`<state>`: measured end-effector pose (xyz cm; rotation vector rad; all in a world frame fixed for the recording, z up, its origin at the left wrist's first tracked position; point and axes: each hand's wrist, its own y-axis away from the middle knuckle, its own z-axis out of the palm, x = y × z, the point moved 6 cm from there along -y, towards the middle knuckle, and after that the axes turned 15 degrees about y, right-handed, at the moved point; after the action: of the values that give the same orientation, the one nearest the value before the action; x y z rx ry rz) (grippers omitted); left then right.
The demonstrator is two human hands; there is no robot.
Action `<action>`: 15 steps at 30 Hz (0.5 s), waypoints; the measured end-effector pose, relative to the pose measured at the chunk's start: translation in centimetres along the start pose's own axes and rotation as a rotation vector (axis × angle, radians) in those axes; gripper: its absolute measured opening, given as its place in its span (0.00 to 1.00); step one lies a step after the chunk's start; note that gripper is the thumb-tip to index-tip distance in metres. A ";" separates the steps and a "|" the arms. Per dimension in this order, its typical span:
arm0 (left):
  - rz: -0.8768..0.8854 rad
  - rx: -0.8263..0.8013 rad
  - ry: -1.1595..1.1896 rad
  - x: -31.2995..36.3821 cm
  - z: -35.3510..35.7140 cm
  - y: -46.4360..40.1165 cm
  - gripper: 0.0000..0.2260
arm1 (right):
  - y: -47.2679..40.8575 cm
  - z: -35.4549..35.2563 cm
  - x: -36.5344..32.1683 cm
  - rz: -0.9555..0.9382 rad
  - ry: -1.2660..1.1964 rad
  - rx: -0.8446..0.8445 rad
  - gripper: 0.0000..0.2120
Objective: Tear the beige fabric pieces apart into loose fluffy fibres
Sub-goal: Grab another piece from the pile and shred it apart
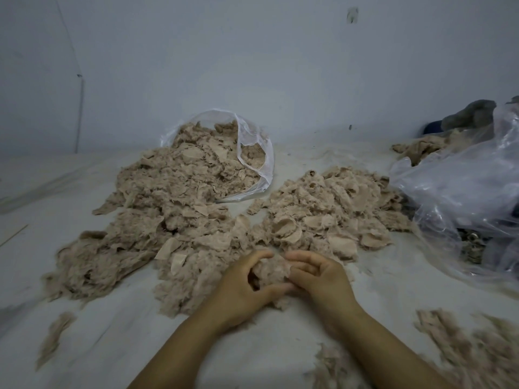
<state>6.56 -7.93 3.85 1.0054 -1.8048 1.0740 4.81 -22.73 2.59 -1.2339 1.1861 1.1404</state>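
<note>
No legible writing or labels anywhere. Surface: pale grey-white sheet (280, 332), dusted with lint, meeting a plain bluish wall (252, 66). Both hands grasp one fibre clump (271, 269) between them: left hand (244, 287) curled round its left side, right hand (320, 276) pinching its right. Beige fabric pieces (174, 197) spill from a clear bag (261, 161); second heap (328, 211) right of it. Crumpled plastic sheeting (460, 192) far right.

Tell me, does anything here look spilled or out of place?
Yes: the clear bag lies tipped on its side, beige fabric pieces spilling from its mouth across the floor. Otherwise both hands, left and right, grip one clump.
</note>
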 end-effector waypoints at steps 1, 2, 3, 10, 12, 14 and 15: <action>0.050 0.047 0.057 0.3 -0.1 -0.1 0.07 | 0.1 -0.1 -0.1 -0.007 0.055 0.016 0.05; 0.066 0.082 0.129 0.5 -0.3 -0.3 0.03 | 0.1 -0.1 -0.1 -0.020 0.112 0.028 0.02; 0.063 0.103 0.191 0.5 -0.3 -0.4 0.07 | 0.1 -0.1 -0.2 -0.028 0.155 0.044 0.03; -0.117 0.142 0.445 -0.3 -1.1 -0.3 0.19 | 0.0 -0.6 0.2 0.062 0.084 0.054 0.08; -0.136 0.038 0.343 -0.7 -0.3 -0.3 0.15 | 0.2 -0.1 0.2 0.074 0.089 -0.005 0.07; -0.097 0.005 0.273 -0.6 0.3 -0.3 0.05 | 0.3 0.5 0.2 0.078 0.092 -0.057 0.06; -0.083 0.034 0.311 -0.6 0.2 -0.4 0.06 | 0.3 0.7 0.2 0.082 0.090 -0.072 0.05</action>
<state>7.08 -8.11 3.33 0.8711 -1.4863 1.1440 4.52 -21.99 2.34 -1.3131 1.2825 1.2080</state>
